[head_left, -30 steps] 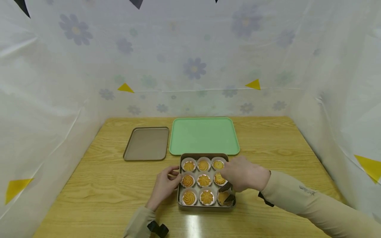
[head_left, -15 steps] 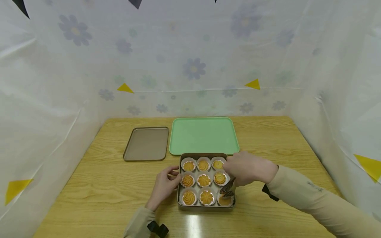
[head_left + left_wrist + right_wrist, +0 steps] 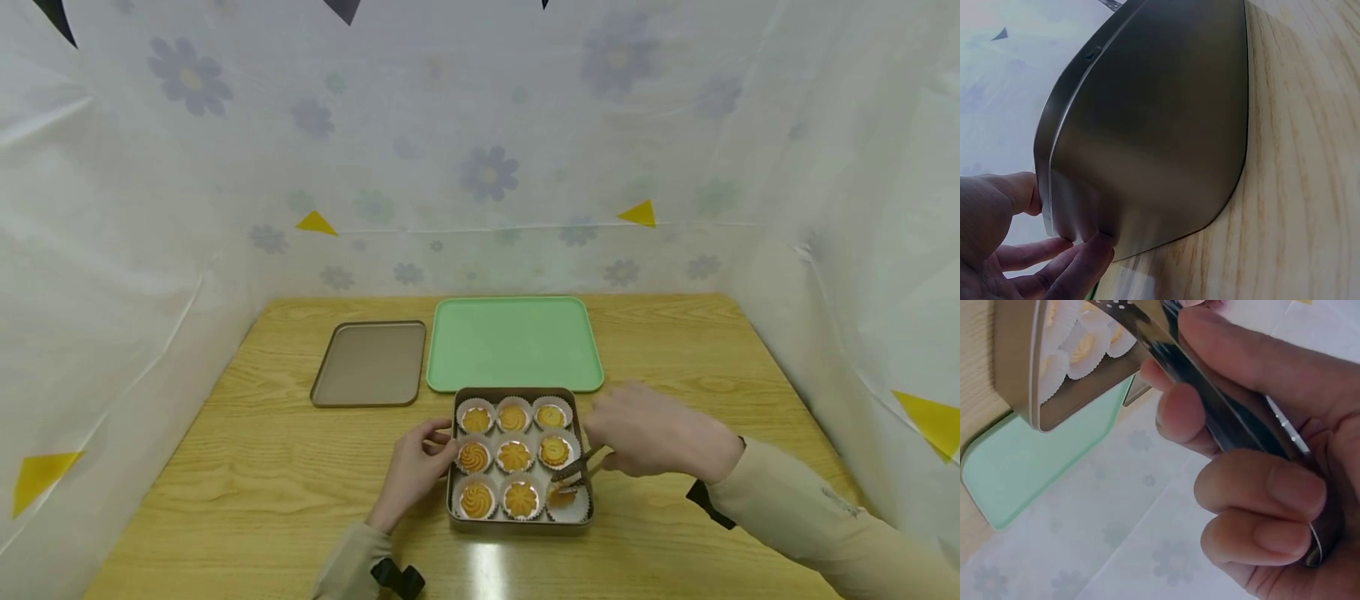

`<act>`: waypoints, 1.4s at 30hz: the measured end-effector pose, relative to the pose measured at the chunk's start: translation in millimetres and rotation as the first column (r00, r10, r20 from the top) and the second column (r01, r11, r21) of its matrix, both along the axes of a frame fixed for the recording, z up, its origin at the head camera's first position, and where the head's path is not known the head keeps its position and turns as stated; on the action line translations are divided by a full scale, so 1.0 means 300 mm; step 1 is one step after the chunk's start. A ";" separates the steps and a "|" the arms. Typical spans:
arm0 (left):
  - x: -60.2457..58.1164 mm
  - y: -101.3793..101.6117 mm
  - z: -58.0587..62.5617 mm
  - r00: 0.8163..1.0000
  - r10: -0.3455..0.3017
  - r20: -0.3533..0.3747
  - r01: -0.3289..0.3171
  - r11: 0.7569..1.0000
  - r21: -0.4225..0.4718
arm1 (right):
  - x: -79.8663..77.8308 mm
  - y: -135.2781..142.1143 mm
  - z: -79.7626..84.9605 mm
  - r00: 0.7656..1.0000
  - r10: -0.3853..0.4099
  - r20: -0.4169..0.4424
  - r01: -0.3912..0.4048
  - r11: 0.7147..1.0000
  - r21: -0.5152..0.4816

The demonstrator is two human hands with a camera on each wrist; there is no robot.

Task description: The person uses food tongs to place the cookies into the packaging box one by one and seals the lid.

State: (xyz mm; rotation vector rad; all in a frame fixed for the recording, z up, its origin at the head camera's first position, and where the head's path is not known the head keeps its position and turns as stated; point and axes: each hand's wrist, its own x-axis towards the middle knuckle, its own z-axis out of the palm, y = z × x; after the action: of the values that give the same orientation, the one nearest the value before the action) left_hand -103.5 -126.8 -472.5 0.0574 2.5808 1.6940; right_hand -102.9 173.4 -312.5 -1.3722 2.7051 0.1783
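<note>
A square metal baking tin (image 3: 517,527) holds several swirled cookies (image 3: 514,455) in white paper cups. At its left side, my left hand (image 3: 418,460) pinches the wall, thumb at the rim and fingers against the outer face, as the left wrist view shows. Metal tongs (image 3: 1210,406) with perforated tips are gripped in my right hand (image 3: 652,429), beyond the tin's right edge. The tongs' tips reach down to the cookie (image 3: 561,498) in the front right paper cup. That cookie looks tilted, with bare paper beside it; whether the tips clasp it is too small to tell.
Behind the tin lies a green tray (image 3: 516,343). A shallow brown tray (image 3: 371,363) sits to its left. All stand on a wooden table (image 3: 300,500), with flower-printed sheeting (image 3: 480,167) at the back and plain sheeting on both sides.
My right hand has moved right, away from over the tin, and the tongs now slant in from the right. More white paper shows in the front right cup. The left hand has stayed put.
</note>
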 end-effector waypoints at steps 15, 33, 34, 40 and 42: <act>0.003 0.001 0.001 1.000 0.010 0.002 -0.010 1.000 -0.009 | 0.054 0.030 -0.056 0.966 0.061 -0.251 -0.079 0.995 -0.061; 0.002 0.005 0.000 1.000 0.013 -0.010 -0.013 1.000 -0.014 | 0.078 0.056 -0.073 0.946 0.065 -0.317 -0.108 0.987 -0.122; 0.002 0.005 0.001 1.000 0.013 -0.010 -0.014 1.000 -0.013 | 0.079 0.058 -0.074 0.945 0.066 -0.320 -0.110 0.986 -0.122; 0.003 0.006 0.001 1.000 0.014 -0.005 -0.014 1.000 -0.004 | 0.077 0.064 -0.076 0.934 0.081 -0.348 -0.132 0.983 -0.126; 0.003 0.007 0.001 1.000 0.014 -0.004 -0.014 1.000 -0.004 | 0.073 0.065 -0.078 0.930 0.089 -0.357 -0.142 0.982 -0.126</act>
State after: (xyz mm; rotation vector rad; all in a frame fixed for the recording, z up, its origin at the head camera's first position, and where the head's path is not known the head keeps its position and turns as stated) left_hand -102.6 -124.8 -472.1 0.0425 2.5940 1.6955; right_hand -81.0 192.9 -336.0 -1.6911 2.9757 0.2573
